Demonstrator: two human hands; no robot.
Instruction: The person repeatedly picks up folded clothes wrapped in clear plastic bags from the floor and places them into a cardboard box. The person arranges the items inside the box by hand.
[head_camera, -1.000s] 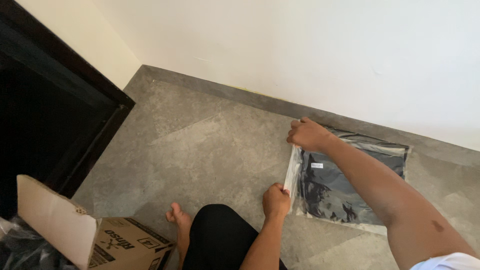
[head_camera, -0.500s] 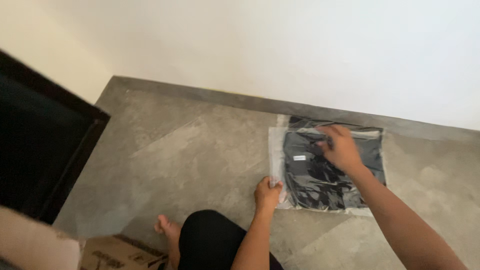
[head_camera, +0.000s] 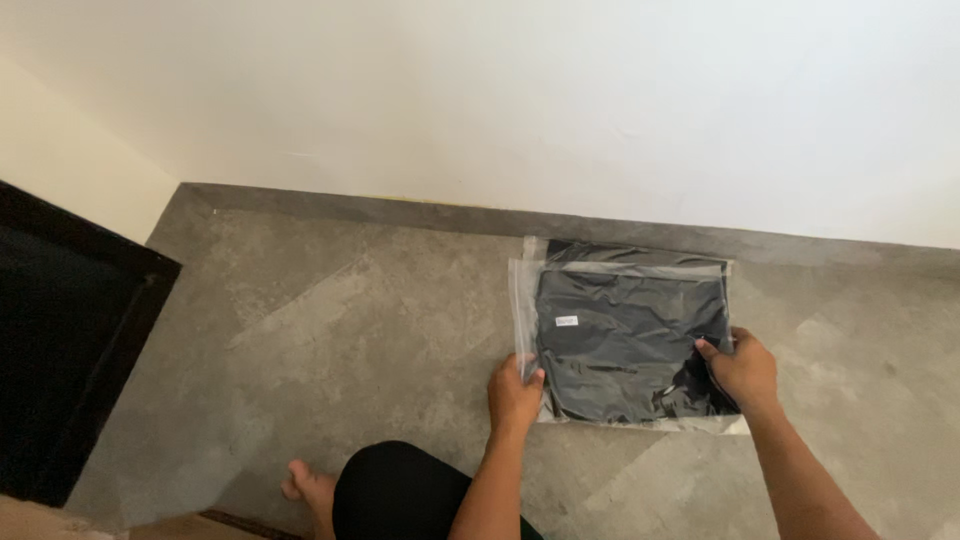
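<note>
Clear plastic bag (head_camera: 620, 340) with dark folded clothing already inside lies flat on the grey floor (head_camera: 330, 340), left hand (head_camera: 514, 392) pinching its near-left corner, right hand (head_camera: 742, 370) pressing its right edge.

A grey mottled stone floor (head_camera: 330, 330) meets a plain white wall (head_camera: 560, 100) along a darker grey skirting strip (head_camera: 400, 212). A black door frame (head_camera: 110, 330) stands at the left beside a cream wall (head_camera: 70, 150). A cardboard edge (head_camera: 60, 522) shows at the bottom left corner.
</note>
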